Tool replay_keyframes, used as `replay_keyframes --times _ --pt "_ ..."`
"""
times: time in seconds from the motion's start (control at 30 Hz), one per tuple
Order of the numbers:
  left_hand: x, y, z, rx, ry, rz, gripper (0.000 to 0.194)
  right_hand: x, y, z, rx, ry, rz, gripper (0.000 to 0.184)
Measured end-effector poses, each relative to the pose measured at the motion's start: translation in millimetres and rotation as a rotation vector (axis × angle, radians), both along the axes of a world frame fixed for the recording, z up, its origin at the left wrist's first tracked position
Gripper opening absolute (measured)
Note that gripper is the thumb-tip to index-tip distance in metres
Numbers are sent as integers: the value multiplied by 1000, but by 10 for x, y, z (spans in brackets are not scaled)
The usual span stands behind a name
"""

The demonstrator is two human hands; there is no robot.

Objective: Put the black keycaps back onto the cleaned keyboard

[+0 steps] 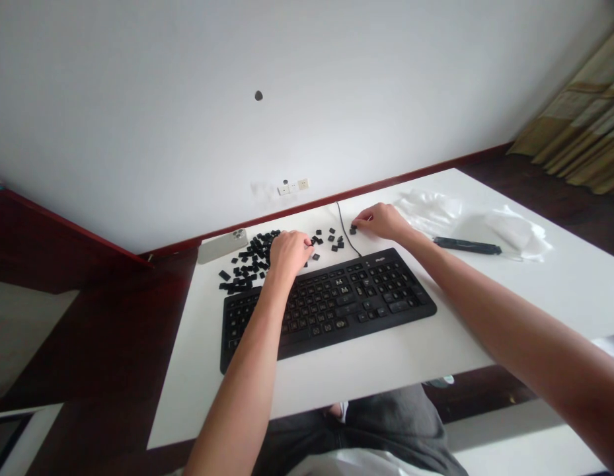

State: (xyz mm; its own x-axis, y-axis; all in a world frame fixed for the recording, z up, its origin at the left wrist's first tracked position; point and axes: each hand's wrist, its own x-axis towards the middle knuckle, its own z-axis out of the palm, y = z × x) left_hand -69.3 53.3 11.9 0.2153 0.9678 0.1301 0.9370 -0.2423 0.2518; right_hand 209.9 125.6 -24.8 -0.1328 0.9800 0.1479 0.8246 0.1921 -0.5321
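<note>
On a white desk (pixel 559 297), blurred keyboard logo (pixel 381 262), fingers (pixel 357 223) at loose keycaps (pixel 252 259)

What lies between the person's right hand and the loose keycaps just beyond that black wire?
The thin black keyboard cable runs across the desk between the right hand and those loose keycaps. Nothing else visible stands between them.
</note>
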Motion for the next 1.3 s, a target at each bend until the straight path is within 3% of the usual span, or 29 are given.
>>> replay_keyframes --times 0.27,0.43,0.57,0.67,0.87,1.07,1.3 --pt "-24 -57 24 30 99 -55 37 32 -27 32 64 92 -56 27" --pt "-28 -29 -23 17 68 -79 35 -110 -60 155 148 104 93 27" --pt "-33 -3 -50 44 35 -51 24 -163 126 310 97 -7 290 17" --pt "-61 -1 -46 79 18 -36 19 -68 290 363 55 -79 332 14" --pt "-96 -3 -17 100 -15 -28 21 192 275 247 -23 3 313 12" --pt "-47 -30 -46 62 -19 -162 23 141 217 123 14 -44 339 14" --pt "-11 -67 -21 101 -52 -166 21 118 215 131 32 -75 289 13"
